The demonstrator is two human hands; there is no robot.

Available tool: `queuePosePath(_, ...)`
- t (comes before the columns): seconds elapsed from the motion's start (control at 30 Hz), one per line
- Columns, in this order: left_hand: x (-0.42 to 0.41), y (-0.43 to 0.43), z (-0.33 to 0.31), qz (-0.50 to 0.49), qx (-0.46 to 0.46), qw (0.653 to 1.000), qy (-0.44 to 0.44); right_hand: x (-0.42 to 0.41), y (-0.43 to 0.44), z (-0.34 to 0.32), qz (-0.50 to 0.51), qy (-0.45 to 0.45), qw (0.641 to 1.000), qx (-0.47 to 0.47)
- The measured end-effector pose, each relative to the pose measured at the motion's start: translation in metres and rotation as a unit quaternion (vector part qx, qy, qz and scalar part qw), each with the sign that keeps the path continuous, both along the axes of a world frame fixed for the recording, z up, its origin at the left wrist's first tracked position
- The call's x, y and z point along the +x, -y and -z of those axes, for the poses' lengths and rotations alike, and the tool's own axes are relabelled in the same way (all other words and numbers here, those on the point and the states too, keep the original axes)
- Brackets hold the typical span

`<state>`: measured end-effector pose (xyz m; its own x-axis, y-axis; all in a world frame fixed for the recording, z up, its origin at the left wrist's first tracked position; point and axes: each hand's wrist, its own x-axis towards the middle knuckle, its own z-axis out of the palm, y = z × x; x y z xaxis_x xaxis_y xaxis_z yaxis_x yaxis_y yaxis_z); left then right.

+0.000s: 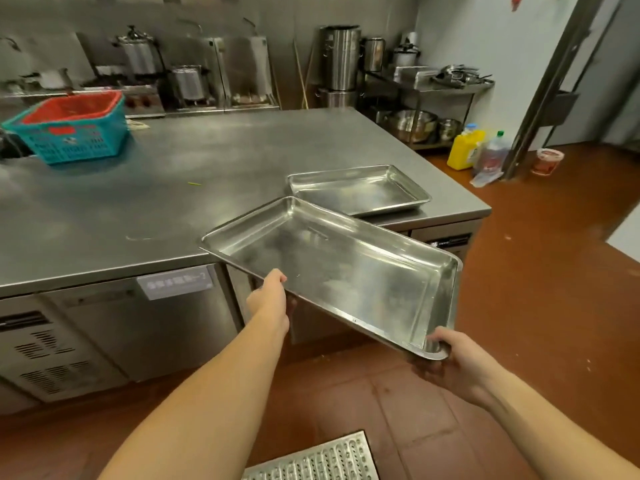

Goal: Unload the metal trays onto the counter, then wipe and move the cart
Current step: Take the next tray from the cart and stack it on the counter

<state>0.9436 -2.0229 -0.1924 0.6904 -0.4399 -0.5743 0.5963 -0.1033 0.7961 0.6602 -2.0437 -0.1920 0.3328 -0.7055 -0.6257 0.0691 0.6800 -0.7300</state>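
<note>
Unloading step: your left hand (268, 299) grips the near long rim of a large metal tray (332, 268), thumb on the lip, and your right hand (450, 362) curls round its near corner, thumb inside and fingers under. The tray hangs tilted, its far end just over the counter (173, 188) edge, the rest out above the floor; a second tray (360, 190) lies flat near the counter's right corner, just beyond. Next move, as I judge it: carry forward, level, set down beside that tray without clipping its rim; cart not in view
</note>
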Motion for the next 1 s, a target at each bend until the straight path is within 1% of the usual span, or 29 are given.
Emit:
queuePosePath(0.13, 0.007, 0.042, -0.001, 0.049, -0.031, 0.998, 0.01, 0.018, 0.025, 0.003, 0.037, 0.018, 0.999, -0.003)
queuePosePath(0.2, 0.003, 0.061, 0.003, 0.105, -0.045, 0.993, -0.005, 0.026, 0.039, 0.005, 0.05, 0.021, 0.998, -0.011)
queuePosePath(0.3, -0.019, 0.081, 0.005, 0.196, -0.043, 0.979, -0.027, 0.038, 0.065, 0.013, 0.066, 0.006, 0.998, -0.023)
queuePosePath(0.37, -0.037, 0.096, 0.009, 0.235, -0.034, 0.971, -0.037, 0.045, 0.087, 0.021, 0.076, 0.001, 0.997, -0.024)
queuePosePath(0.43, -0.048, 0.113, 0.009, 0.252, -0.027, 0.966, -0.039, 0.047, 0.112, 0.028, 0.089, -0.003, 0.996, -0.024)
queuePosePath(0.5, -0.053, 0.134, 0.007, 0.243, -0.02, 0.969, -0.048, 0.041, 0.138, 0.028, 0.089, -0.006, 0.996, -0.02)
queuePosePath(0.6, -0.052, 0.168, 0.004, 0.198, -0.003, 0.979, -0.038, 0.026, 0.181, 0.024, 0.069, -0.009, 0.997, -0.015)
queuePosePath(0.9, -0.067, 0.236, 0.024, 0.141, 0.038, 0.986, -0.085, -0.011, 0.29, 0.013, -0.022, -0.091, 0.994, -0.054)
queuePosePath(1.0, -0.064, 0.256, 0.034, 0.129, 0.053, 0.988, -0.071, -0.013, 0.319, 0.011, -0.042, -0.107, 0.992, -0.06)
